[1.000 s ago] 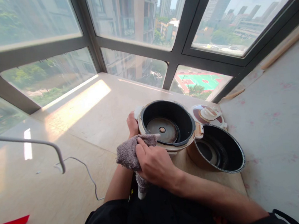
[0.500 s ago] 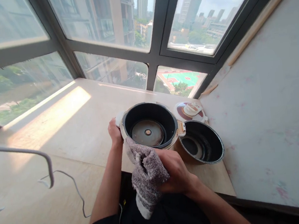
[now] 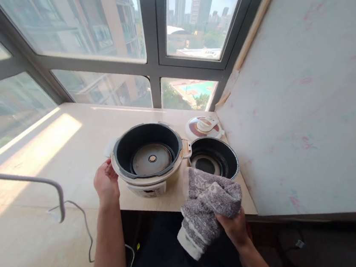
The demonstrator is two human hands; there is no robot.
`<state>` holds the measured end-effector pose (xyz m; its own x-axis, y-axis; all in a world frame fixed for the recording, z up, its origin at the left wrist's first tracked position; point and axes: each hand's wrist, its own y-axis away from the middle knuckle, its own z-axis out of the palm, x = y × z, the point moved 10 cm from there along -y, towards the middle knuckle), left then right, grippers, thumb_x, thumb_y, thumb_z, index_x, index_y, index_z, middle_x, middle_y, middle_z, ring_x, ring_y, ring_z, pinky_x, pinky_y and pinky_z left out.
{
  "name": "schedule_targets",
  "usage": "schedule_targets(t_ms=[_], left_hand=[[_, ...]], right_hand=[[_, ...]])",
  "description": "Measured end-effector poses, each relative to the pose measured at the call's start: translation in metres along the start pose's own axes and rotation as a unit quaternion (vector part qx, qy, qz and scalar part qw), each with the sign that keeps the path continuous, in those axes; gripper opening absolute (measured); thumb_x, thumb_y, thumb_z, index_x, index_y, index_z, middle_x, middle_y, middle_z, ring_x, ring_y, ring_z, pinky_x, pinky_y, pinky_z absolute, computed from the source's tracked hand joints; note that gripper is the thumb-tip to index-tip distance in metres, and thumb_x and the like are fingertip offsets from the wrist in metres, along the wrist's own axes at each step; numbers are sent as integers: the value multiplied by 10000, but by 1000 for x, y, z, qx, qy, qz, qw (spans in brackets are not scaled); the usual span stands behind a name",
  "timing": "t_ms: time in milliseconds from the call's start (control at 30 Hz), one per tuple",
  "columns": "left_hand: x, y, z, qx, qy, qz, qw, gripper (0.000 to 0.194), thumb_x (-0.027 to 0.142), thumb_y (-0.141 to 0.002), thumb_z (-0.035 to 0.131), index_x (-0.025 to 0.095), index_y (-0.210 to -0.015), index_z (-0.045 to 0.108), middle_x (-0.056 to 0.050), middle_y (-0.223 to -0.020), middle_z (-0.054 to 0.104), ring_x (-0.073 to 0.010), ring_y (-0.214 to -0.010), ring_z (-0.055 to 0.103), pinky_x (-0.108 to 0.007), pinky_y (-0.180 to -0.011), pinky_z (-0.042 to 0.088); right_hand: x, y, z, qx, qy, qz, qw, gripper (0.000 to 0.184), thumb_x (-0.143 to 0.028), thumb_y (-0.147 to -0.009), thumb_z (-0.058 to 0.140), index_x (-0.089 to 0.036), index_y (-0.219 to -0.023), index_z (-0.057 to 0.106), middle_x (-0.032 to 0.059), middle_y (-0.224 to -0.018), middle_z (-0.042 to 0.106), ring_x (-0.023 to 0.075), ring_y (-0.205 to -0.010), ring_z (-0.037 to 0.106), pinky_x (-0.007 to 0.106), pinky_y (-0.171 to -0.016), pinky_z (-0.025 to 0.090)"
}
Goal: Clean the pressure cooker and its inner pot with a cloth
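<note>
There goes the towel, swung from in front of the cooker out to the right, pinched in the closed fingers of my right hand, so nothing now covers the cooker's front panel or its mouth. My left hand stays at the cooker's left side, below the white handle; the fingertips are hidden, so I can't tell whether they grip or merely rest. The towel hangs before the black pot, perhaps touching it. Cooker close to the front edge of the ledge, pot beside it toward the right edge, lid behind, near the far right corner where window meets flowered wall. Over left, sunlight streaks the ledge and a grey cord bends into view.
</note>
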<state>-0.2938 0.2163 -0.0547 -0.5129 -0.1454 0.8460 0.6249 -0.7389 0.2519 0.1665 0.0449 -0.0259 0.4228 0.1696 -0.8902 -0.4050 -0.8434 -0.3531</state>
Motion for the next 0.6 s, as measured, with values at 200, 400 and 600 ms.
schedule_targets(t_ms=[200, 400, 600], left_hand=[[-8, 65, -32, 20, -104, 20, 994, 256, 303, -781, 633, 197, -1012, 662, -54, -1016, 699, -193, -992, 681, -323, -871, 532], [0, 101, -21, -10, -177, 88, 980, 490, 380, -847, 662, 193, -1291, 571, -157, -1418, 583, -297, -1356, 548, -468, -1121, 451], [21, 191, 5, -57, -261, 372, 889, 548, 331, -901, 680, 217, -1411, 517, -150, -1532, 485, -299, -1478, 418, -505, -1238, 311]], right_hand=[[14, 10, 22, -45, -18, -20, 999, 299, -369, -790, 768, -176, -1017, 735, 109, -943, 788, 278, -869, 770, 396, -800, 647], [-30, 9, 114, -66, -49, -208, 975, 273, -360, -885, 676, -234, -1127, 669, 119, -1087, 735, 314, -1080, 717, 511, -926, 605], [-48, 9, 175, -121, -89, -103, 983, 657, -385, -925, 603, -187, -1495, 344, 246, -1558, 400, 379, -1512, 340, 677, -1181, 311]])
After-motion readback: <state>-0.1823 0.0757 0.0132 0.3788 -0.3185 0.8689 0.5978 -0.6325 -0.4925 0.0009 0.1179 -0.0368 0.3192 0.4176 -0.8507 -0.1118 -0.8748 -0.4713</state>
